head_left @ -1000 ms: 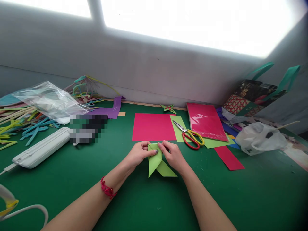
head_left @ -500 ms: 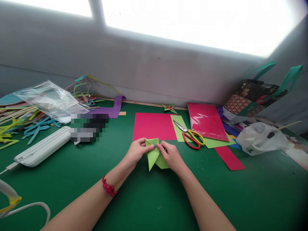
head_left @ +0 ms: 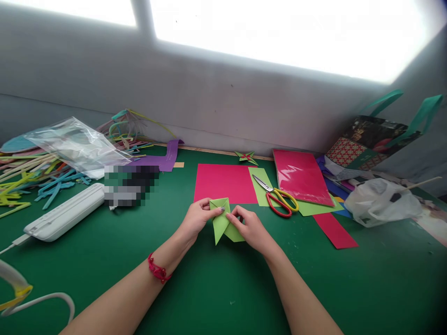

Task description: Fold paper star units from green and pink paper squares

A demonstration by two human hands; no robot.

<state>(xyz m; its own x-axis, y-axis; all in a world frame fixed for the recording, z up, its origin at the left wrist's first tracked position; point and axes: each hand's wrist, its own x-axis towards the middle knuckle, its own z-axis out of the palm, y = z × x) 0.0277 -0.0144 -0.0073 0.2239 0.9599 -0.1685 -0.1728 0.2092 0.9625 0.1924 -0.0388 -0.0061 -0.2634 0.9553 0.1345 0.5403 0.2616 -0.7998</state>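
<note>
A folded piece of light green paper [head_left: 220, 225] with pointed flaps is held up in front of me, above the green table. My left hand [head_left: 198, 217] pinches its upper left part, thumb on the front and fingers behind. On its right side my right hand [head_left: 247, 224] grips an edge between thumb and fingers. Just beyond lies a sheet of red paper [head_left: 225, 183] on the table. Scissors [head_left: 275, 195] with one red and one yellow handle rest to the right, partly over a light green sheet [head_left: 257, 179].
A small green paper star [head_left: 247, 157] sits at the back. To the right are a red paper pack [head_left: 302, 177], a red strip [head_left: 335, 231], a plastic bag [head_left: 380, 202] and a patterned bag [head_left: 363, 144]. Colourful strips [head_left: 56, 186] and a white device [head_left: 66, 213] lie left.
The folded green paper has risen slightly and tilted a little in my hands. My right thumb and fingers have shifted slightly on its right side. Both hands keep hold.
</note>
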